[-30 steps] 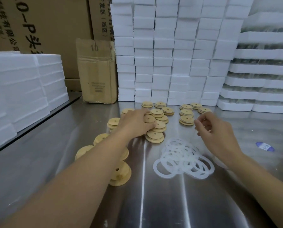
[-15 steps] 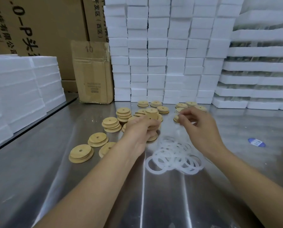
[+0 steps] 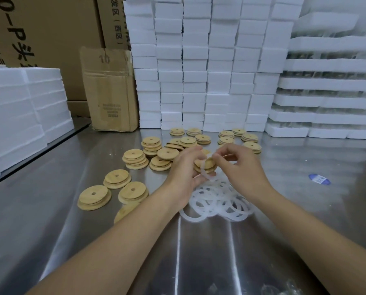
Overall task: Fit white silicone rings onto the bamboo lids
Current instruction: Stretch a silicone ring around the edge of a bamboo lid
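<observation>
Two forearms run in from the bottom corners of the frame and meet at its centre. Just below the hands, a loose pile of white rings (image 3: pixel 218 201) lies on the steel table (image 3: pixel 199 252). A second ago the left hand lay on a stack and the right hovered apart. Now the left hand (image 3: pixel 184 169) holds one lid (image 3: pixel 207 163) by its edge in curled fingers, while the right hand (image 3: pixel 241 167) pinches a ring (image 3: pixel 206 176) against its lower rim, so fitting has begun. Being round, the lid has no long axis; it stands tilted, with its face probably turned up and rightward. Beyond, toward the upper middle, stacked lids (image 3: pixel 135 158) sit before white foam blocks (image 3: pixel 194 81).
</observation>
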The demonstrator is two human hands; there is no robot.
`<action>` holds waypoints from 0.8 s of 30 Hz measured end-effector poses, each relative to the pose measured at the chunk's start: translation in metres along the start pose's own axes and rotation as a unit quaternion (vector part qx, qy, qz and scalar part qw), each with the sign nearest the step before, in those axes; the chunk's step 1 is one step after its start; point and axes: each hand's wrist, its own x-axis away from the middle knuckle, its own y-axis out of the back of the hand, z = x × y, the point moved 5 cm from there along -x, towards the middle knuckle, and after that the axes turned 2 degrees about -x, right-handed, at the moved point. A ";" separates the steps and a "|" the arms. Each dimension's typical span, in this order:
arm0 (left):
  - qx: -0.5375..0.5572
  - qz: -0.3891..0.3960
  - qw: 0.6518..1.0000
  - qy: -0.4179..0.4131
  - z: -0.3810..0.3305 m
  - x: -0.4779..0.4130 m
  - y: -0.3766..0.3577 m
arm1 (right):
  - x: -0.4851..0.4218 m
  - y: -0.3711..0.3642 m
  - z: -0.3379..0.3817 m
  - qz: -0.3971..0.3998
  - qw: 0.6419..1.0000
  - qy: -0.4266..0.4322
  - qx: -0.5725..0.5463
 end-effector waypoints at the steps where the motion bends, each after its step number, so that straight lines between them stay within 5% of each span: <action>1: -0.059 0.003 0.998 -0.035 0.000 -0.001 0.000 | -0.001 0.000 -0.001 -0.002 1.000 0.000 0.003; 4: -0.245 0.008 0.956 -0.163 -0.005 -0.002 -0.001 | -0.003 0.003 -0.004 -0.006 1.000 -0.001 0.010; 10: -0.337 0.054 0.912 -0.226 -0.003 -0.003 -0.008 | -0.007 0.009 -0.008 -0.010 1.000 0.024 0.009; 24: -0.385 0.073 0.902 -0.181 0.001 -0.007 -0.004 | -0.006 0.009 -0.018 0.034 0.999 0.017 0.012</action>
